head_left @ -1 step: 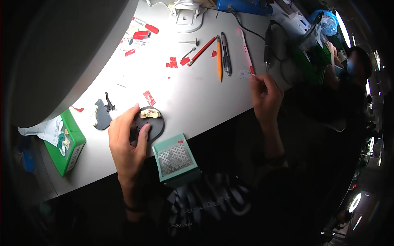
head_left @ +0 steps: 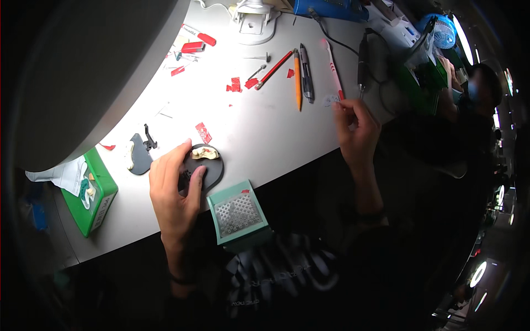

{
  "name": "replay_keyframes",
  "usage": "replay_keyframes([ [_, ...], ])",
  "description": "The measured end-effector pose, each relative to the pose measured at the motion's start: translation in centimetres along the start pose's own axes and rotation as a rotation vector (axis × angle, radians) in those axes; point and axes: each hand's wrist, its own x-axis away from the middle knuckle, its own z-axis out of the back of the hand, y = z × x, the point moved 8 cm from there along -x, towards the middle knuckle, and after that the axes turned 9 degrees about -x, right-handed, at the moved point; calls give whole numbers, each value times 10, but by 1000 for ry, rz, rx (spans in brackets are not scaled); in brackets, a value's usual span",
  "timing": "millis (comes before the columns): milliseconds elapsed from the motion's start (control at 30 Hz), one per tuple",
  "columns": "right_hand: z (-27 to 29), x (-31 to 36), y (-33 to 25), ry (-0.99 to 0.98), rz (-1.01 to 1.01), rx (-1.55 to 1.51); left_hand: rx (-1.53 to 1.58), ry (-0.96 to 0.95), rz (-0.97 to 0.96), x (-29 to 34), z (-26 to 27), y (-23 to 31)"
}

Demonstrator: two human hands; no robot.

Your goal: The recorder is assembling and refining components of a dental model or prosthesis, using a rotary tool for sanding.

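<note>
A white worktable point(head_left: 259, 132) with a curved front edge ran from lower left to upper right under bright light; the room beyond its rim was dark, and a large grey curved shape point(head_left: 83, 66) filled the upper left corner. At the far right a second person point(head_left: 475, 94) sat in shadow.

The left hand point(head_left: 174, 190) lay on a round black base point(head_left: 204, 165) near the table's front edge, thumb pressed against its near side and fingers curled loosely over its left rim. A pale dental cast point(head_left: 205, 153) sat on the far part of that base. The right hand point(head_left: 356, 129) was raised at the table's right edge, thumb and forefinger pinched together on a small white piece point(head_left: 331, 100); what that piece was could not be told.

Just right of the left hand stood a teal box point(head_left: 238, 216) with a perforated grey top. At the left edge lay a green box point(head_left: 94, 193) with a white label on its side and white tissue beside it. A dark plate point(head_left: 138, 157) with a small black stand lay between the green box and the base. Red wax scraps point(head_left: 237, 85) were scattered mid-table. Farther back lay a red pencil point(head_left: 274, 69), an orange pen point(head_left: 298, 80), a dark pen point(head_left: 306, 77) and a pink-handled toothbrush point(head_left: 333, 71), side by side. A white lamp foot point(head_left: 254, 25) stood at the top edge.
</note>
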Motion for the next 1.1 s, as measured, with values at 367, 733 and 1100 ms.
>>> replay_keyframes([
  [367,-133,-21,-94,-450,225,-73,-23,-28,-34,-6,-6,12],
  [733,-156,10,-124,-535,222,-135,-113,16,-24,10,8,-8],
  [1100,-135,7,-95,-224,-36,-334,-251,73,-71,9,-5,2],
])
